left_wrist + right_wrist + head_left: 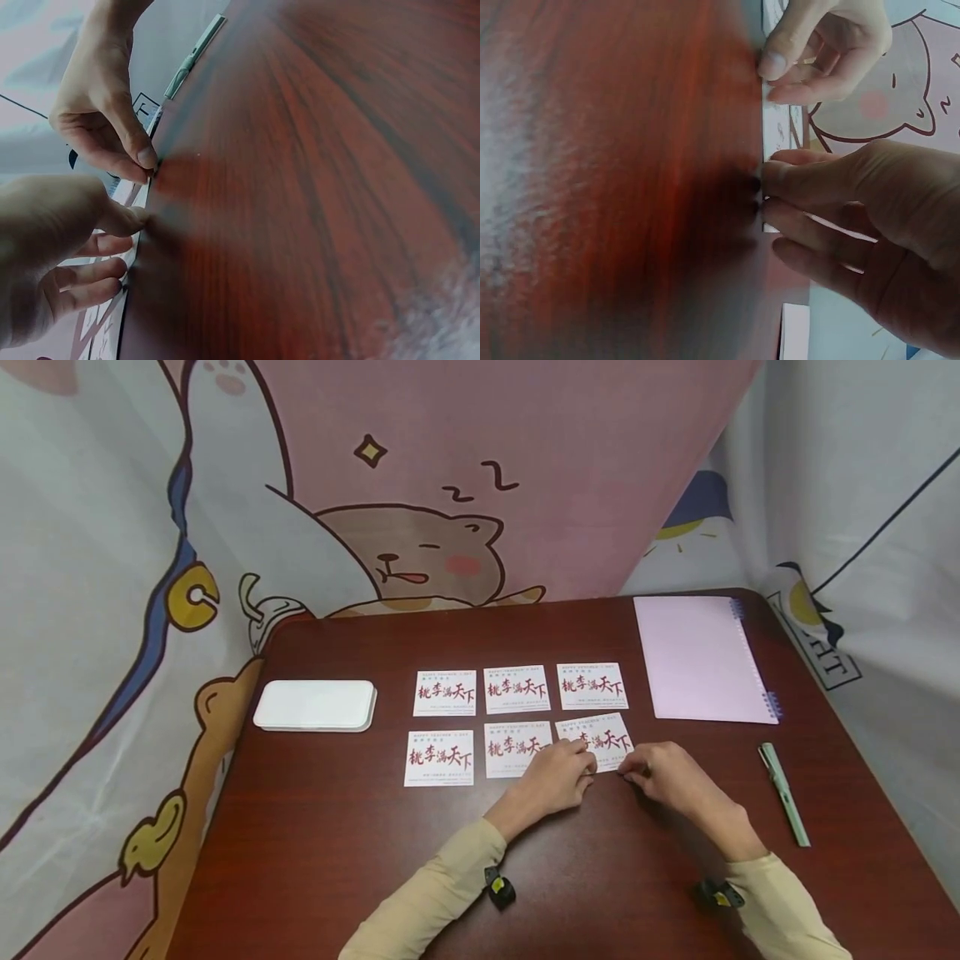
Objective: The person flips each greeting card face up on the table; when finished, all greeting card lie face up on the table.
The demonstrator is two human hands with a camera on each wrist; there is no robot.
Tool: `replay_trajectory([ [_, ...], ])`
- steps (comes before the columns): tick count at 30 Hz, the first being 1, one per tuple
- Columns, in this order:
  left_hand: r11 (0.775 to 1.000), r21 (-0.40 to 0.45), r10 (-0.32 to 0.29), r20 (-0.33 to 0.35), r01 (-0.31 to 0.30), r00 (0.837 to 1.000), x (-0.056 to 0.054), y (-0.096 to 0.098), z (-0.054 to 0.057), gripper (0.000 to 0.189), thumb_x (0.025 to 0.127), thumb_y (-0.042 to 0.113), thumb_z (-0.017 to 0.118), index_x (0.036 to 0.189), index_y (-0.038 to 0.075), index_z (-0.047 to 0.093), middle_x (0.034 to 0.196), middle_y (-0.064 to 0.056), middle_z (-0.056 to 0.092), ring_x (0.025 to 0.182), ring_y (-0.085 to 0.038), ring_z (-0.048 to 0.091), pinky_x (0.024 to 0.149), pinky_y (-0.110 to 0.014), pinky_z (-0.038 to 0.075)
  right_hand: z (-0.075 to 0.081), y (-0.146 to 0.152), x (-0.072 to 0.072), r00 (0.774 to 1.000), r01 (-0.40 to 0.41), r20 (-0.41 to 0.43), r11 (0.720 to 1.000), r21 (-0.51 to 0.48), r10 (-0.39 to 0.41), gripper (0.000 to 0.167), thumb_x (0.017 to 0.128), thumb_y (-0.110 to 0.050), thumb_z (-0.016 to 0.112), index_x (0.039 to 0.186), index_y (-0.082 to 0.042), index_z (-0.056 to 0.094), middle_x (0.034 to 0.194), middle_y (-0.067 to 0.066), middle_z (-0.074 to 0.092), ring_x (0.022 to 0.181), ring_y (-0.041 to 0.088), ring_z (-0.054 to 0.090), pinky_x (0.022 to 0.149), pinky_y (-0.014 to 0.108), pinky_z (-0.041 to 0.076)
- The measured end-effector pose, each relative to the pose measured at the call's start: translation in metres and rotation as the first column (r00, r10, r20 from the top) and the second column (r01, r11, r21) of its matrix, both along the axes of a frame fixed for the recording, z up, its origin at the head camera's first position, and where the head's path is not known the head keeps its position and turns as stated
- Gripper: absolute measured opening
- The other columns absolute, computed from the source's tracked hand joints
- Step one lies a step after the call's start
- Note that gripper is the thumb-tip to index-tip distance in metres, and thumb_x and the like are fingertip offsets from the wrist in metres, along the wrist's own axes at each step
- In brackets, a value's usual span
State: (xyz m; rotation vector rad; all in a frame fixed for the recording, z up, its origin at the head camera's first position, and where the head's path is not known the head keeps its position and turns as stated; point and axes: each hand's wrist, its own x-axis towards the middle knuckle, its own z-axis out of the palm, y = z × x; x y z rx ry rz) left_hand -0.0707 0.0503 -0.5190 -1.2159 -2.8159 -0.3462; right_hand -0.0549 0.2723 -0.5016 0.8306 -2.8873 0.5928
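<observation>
Six printed square cards lie in two rows on the table, seen in the head view. The near-right card (600,735) sits slightly turned against its row. My left hand (553,774) is at its near-left corner, fingers bent, thumb by the near edge. At the near-right corner, my right hand (671,772) pinches with thumb and forefinger. Both hands (105,97) also show close together along the card edge in the left wrist view. Beside the left hand lies the near-middle card (513,747), partly overlapped by its fingers.
A white case (315,705) stands at the left on the dark wooden table (300,843). At the back right lies a pink spiral notebook (701,660), with a green pen (784,795) nearer the right edge. A printed curtain (562,485) hangs behind the table.
</observation>
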Motion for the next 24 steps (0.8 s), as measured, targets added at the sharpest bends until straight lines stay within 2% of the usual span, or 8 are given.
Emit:
replay_trajectory([
  [6, 0.999, -0.029, -0.016, -0.016, 0.015, 1.000, -0.001, -0.001, 0.002, 0.013, 0.088, 0.020, 0.073, 0.100, 0.024, 0.075, 0.096, 0.009, 0.066, 0.085, -0.009, 0.061, 0.075, -0.019, 0.052, 0.006, -0.005, -0.002, 0.998, 0.008, 0.056, 1.000, 0.014, -0.009, 0.014, 0.076, 0.002, 0.082, 0.081, -0.011, 0.079, 0.076, -0.003, 0.075, 0.073, 0.019, 0.072, 0.066, 0.040, 0.057],
  [12, 0.999, -0.046, -0.028, -0.024, 0.027, 0.999, -0.001, -0.003, 0.004, 0.024, 0.080, 0.014, 0.075, 0.101, 0.024, 0.077, 0.095, 0.009, 0.067, 0.086, -0.009, 0.062, 0.076, -0.020, 0.052, 0.010, -0.007, -0.003, 0.999, 0.004, 0.046, 1.000, 0.007, -0.004, 0.013, 0.076, 0.001, 0.083, 0.082, -0.009, 0.078, 0.077, -0.001, 0.074, 0.072, 0.019, 0.071, 0.065, 0.040, 0.057],
  [18, 0.999, 0.007, -0.053, -0.049, 0.053, 0.997, -0.001, -0.009, 0.013, 0.015, 0.089, 0.017, 0.072, 0.103, 0.023, 0.076, 0.098, 0.009, 0.068, 0.088, -0.008, 0.063, 0.078, -0.019, 0.052, 0.012, -0.009, -0.008, 1.000, 0.007, -0.018, 1.000, -0.016, -0.007, 0.014, 0.075, -0.004, 0.086, 0.084, -0.006, 0.076, 0.076, 0.001, 0.071, 0.067, 0.015, 0.066, 0.062, 0.038, 0.055],
  [21, 0.999, 0.033, -0.037, -0.064, 0.039, 0.997, -0.001, -0.016, 0.021, 0.017, 0.093, 0.023, 0.070, 0.109, 0.021, 0.074, 0.102, 0.008, 0.068, 0.092, -0.009, 0.063, 0.083, -0.021, 0.053, 0.013, -0.013, -0.011, 0.999, 0.000, -0.041, 0.999, -0.049, -0.002, 0.017, 0.078, -0.007, 0.084, 0.092, -0.003, 0.075, 0.081, 0.005, 0.070, 0.069, 0.018, 0.065, 0.063, 0.039, 0.054],
  [24, 0.999, 0.042, 0.002, -0.074, 0.001, 0.997, -0.001, -0.027, 0.028, 0.026, 0.095, 0.029, 0.069, 0.120, 0.019, 0.071, 0.109, 0.005, 0.067, 0.100, -0.011, 0.064, 0.089, -0.025, 0.054, 0.016, -0.018, -0.014, 0.999, 0.003, -0.045, 0.998, -0.064, -0.006, 0.027, 0.081, -0.011, 0.083, 0.104, 0.000, 0.074, 0.093, 0.012, 0.071, 0.079, 0.026, 0.069, 0.069, 0.044, 0.057],
])
